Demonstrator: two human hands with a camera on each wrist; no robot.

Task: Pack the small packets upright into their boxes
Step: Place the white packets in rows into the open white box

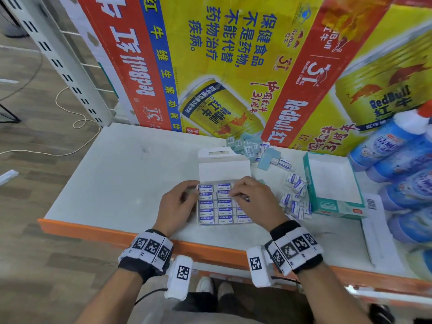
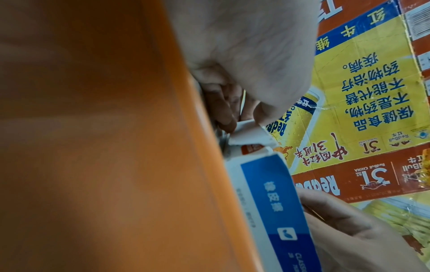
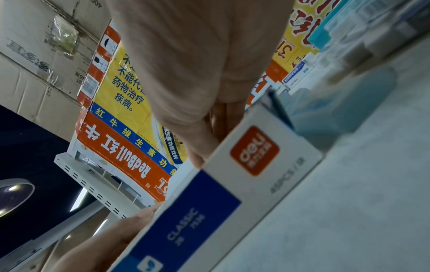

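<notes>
An open white and blue eraser box (image 1: 211,221) lies near the shelf's front edge with its lid (image 1: 224,169) folded back. Rows of white and blue eraser packets (image 1: 225,210) stand inside it. My left hand (image 1: 194,187) pinches the box's left side flap (image 2: 246,133) between thumb and fingers. My right hand (image 1: 233,194) curls over the right part of the box and pinches one packet at the second row. The right wrist view shows the box front (image 3: 253,150) with an orange logo, and the palm hides the fingertips.
Loose eraser packets (image 1: 296,197) lie in a heap right of the box. An empty teal box (image 1: 332,183) stands beyond them, with pale teal packets (image 1: 247,143) at the back. Blue bottles (image 1: 406,164) crowd the right end. Big yellow and red cartons (image 1: 233,66) wall off the back.
</notes>
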